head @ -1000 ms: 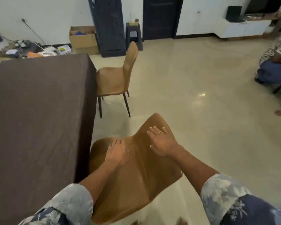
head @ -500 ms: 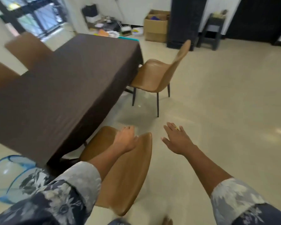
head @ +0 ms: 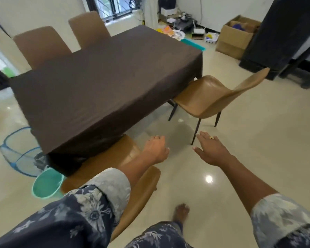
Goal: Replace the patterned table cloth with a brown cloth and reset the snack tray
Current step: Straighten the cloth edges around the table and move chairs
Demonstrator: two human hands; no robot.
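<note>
Off to the far left on the floor, a blue-rimmed mesh hamper (head: 16, 151), and just beside it, by the near corner, a teal bucket (head: 47, 183). Beyond the surface, a tan chair (head: 41, 45) and, nearer the window, another tan chair (head: 89, 27), both pushed close. Across the whole surface, brown cloth (head: 104, 83), draped over every visible edge and lightly rippled; no patterned cloth and no snack tray anywhere in view. Below the near edge, near chair (head: 115, 158), seat partly under the overhang. Left hand (head: 156, 149) just past that seat, grip slack, fingers loosely bent round nothing. Right hand (head: 211, 151) out over bare floor, grip spread and empty. Further right, side chair (head: 209, 99) angled out from the corner, then a cardboard box (head: 234, 40) by the wall.

Apparently between steps: cloth swap done, tray reset outstanding. Best to fetch the tray in both hands and lower it flat onto mid-cloth, never sliding it, to avoid dragging wrinkles. Worth minding the angled side chair, bucket and hamper when rounding the corners.
</note>
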